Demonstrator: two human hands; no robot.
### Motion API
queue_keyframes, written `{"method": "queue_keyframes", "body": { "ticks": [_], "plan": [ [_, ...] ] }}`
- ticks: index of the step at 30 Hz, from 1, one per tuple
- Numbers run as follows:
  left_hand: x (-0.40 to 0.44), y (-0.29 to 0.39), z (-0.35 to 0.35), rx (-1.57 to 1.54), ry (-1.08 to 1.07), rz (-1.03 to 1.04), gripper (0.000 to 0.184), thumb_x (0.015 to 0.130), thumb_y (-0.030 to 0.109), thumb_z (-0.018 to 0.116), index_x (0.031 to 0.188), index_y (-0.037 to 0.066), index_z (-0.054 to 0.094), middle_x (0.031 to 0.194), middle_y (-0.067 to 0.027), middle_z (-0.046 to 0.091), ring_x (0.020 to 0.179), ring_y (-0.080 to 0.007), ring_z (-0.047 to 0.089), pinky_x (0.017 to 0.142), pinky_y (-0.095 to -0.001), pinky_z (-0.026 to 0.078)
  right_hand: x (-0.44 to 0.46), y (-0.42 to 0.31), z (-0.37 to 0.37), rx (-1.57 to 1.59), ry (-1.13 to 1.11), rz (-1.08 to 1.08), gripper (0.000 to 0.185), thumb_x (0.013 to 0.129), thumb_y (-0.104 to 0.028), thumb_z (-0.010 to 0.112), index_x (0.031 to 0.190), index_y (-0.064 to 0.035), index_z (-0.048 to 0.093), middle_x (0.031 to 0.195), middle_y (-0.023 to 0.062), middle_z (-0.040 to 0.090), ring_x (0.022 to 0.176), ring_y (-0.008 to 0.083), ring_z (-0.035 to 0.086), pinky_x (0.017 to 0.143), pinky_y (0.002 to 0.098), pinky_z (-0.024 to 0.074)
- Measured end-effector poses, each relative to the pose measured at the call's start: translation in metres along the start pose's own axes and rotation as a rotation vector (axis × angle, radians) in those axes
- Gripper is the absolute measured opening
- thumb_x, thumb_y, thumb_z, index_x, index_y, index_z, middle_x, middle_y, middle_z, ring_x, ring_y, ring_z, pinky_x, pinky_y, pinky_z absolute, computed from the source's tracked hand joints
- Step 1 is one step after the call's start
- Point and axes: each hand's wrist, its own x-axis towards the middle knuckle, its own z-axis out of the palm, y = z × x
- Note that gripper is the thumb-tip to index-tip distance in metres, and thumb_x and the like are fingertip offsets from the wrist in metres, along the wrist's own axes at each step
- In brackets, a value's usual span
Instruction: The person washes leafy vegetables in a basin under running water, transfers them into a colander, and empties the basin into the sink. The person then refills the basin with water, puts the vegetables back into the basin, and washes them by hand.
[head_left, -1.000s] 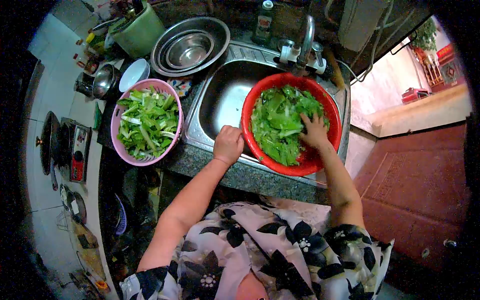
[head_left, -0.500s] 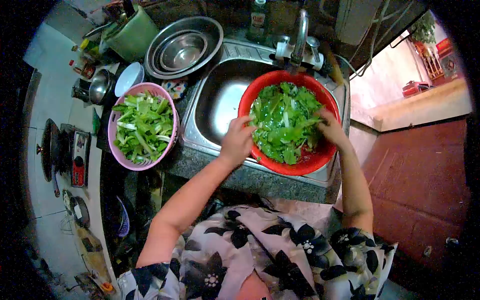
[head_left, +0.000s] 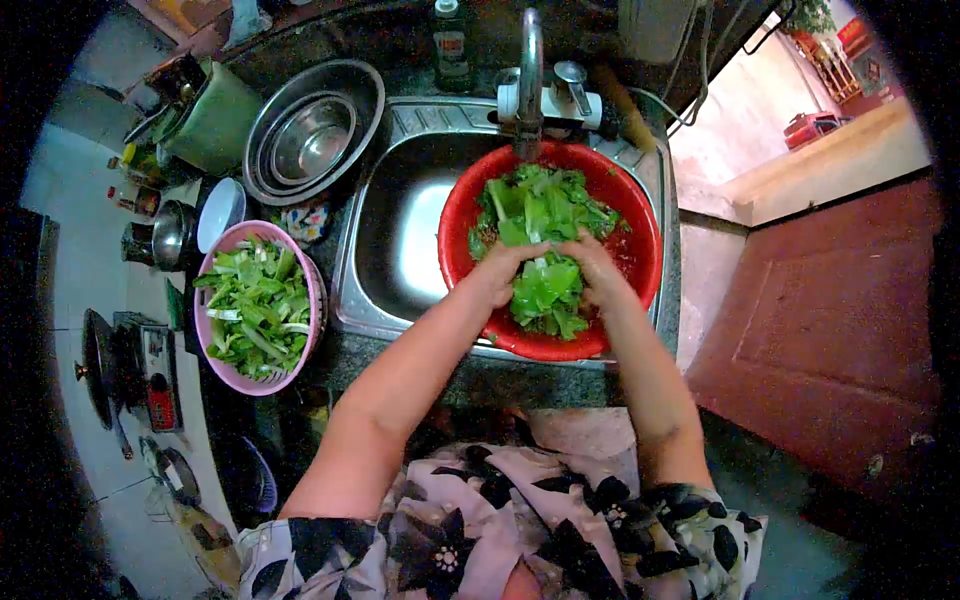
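A: How many hands are there?

B: Two. Pretend the red bowl [head_left: 642,245] is a clock. The left hand [head_left: 501,272] is at eight, the right hand [head_left: 598,272] at four. Both are curled around one bunch of green leaves [head_left: 548,290] in the bowl

A: What else can you count?

B: One tap [head_left: 530,80] at twelve, one dark bottle [head_left: 453,52] at eleven, and one pink basket [head_left: 202,320] of cut greens [head_left: 258,310] between eight and nine. Metal bowls [head_left: 313,140] sit inside each other at ten, at least two

A: Where is there room?

B: The sink [head_left: 405,230] has a bare part at nine, just beside the red bowl. At three, only a thin strip of sink edge shows. At six, the counter [head_left: 550,382] edge is near

A: What's hard to see?

B: Most fingertips hide in the leaves, which are too mixed up to count. The red bowl covers the sink's right part, and black corners cut off the room
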Motion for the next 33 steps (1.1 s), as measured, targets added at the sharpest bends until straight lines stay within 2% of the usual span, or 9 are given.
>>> {"method": "queue_keyframes", "body": {
  "ticks": [5,8,9,14,20,22,25,30,33],
  "plan": [
    [-0.028,0.041,0.016,0.166,-0.080,0.094,0.043,0.077,0.010,0.062,0.117,0.004,0.049,0.104,-0.0108,0.062,0.087,-0.0245,0.064,0.078,-0.0397,0.054,-0.035,-0.059,0.003,0.215,-0.213,-0.038,0.053,0.080,-0.012,0.058,0.129,-0.0068,0.040,0.114,0.0079,0.056,0.099,0.0220,0.057,0.083,0.0347,0.0483],
    [-0.032,0.056,0.006,0.375,-0.013,0.037,0.044,0.076,0.008,0.064,0.116,0.001,0.049,0.103,-0.0112,0.061,0.090,-0.0247,0.062,0.078,-0.0390,0.052,-0.043,-0.073,-0.006,-0.184,-0.083,0.099,0.055,0.082,-0.017,0.059,0.131,-0.0047,0.038,0.120,0.0101,0.052,0.106,0.0251,0.054,0.089,0.0350,0.0445],
    [-0.023,0.053,-0.007,0.546,0.038,0.100,0.044,0.075,0.009,0.065,0.115,0.000,0.050,0.102,-0.0129,0.061,0.089,-0.0265,0.062,0.078,-0.0390,0.051,-0.030,-0.051,-0.026,-0.710,-0.019,-0.202,0.056,0.084,-0.023,0.060,0.131,-0.0031,0.038,0.125,0.0144,0.049,0.112,0.0280,0.050,0.094,0.0342,0.0402],
    [-0.040,0.055,-0.008,1.469,0.298,0.229,0.042,0.071,0.017,0.067,0.105,-0.005,0.057,0.100,-0.0238,0.060,0.090,-0.0356,0.061,0.079,-0.0396,0.049,-0.044,-0.066,-0.029,-1.289,0.052,-0.308,0.059,0.083,-0.035,0.060,0.128,-0.0030,0.041,0.127,0.0212,0.046,0.119,0.0331,0.044,0.100,0.0383,0.0349],
    [-0.019,-0.009,-0.035,1.220,0.361,0.448,0.074,0.066,0.018,0.073,0.125,-0.002,0.033,0.115,-0.0215,0.053,0.102,-0.0341,0.055,0.086,-0.0391,0.047,0.013,0.014,-0.049,-1.337,0.398,-0.235,0.075,0.079,-0.045,0.061,0.136,-0.0068,0.030,0.137,0.0278,0.028,0.127,0.0406,0.029,0.102,0.0458,0.0314],
    [-0.007,-0.033,-0.030,0.280,0.221,0.102,0.072,0.069,0.012,0.072,0.126,0.000,0.030,0.116,-0.0164,0.053,0.098,-0.0303,0.057,0.083,-0.0403,0.049,0.017,0.048,-0.023,-1.011,0.503,-0.116,0.084,0.077,-0.049,0.062,0.139,-0.0078,0.024,0.141,0.0293,0.017,0.130,0.0418,0.023,0.102,0.0483,0.0296],
    [0.002,-0.044,-0.017,-0.013,0.109,-0.024,0.049,0.074,0.012,0.069,0.118,0.005,0.049,0.109,-0.0140,0.060,0.097,-0.0285,0.060,0.083,-0.0443,0.050,0.019,0.046,0.002,-0.382,0.209,-0.012,0.071,0.079,-0.041,0.063,0.135,-0.0087,0.034,0.133,0.0194,0.038,0.122,0.0331,0.038,0.099,0.0441,0.0358],
    [-0.018,-0.012,-0.003,-0.101,0.008,0.003,0.047,0.074,0.010,0.067,0.117,0.006,0.051,0.108,-0.0135,0.061,0.093,-0.0287,0.062,0.083,-0.0433,0.051,-0.024,-0.029,0.012,0.136,-0.015,0.140,0.044,0.082,-0.031,0.060,0.118,-0.0078,0.051,0.103,0.0085,0.062,0.083,0.0223,0.062,0.076,0.0370,0.0518],
    [-0.052,0.038,0.022,0.078,-0.145,0.074,0.054,0.072,0.008,0.068,0.121,0.004,0.046,0.110,-0.0115,0.060,0.095,-0.0271,0.061,0.085,-0.0430,0.049,-0.035,-0.061,-0.003,0.288,-0.195,0.096,0.040,0.084,-0.030,0.057,0.113,-0.0033,0.053,0.104,0.0097,0.062,0.086,0.0235,0.062,0.077,0.0382,0.0518]
  ]
}}
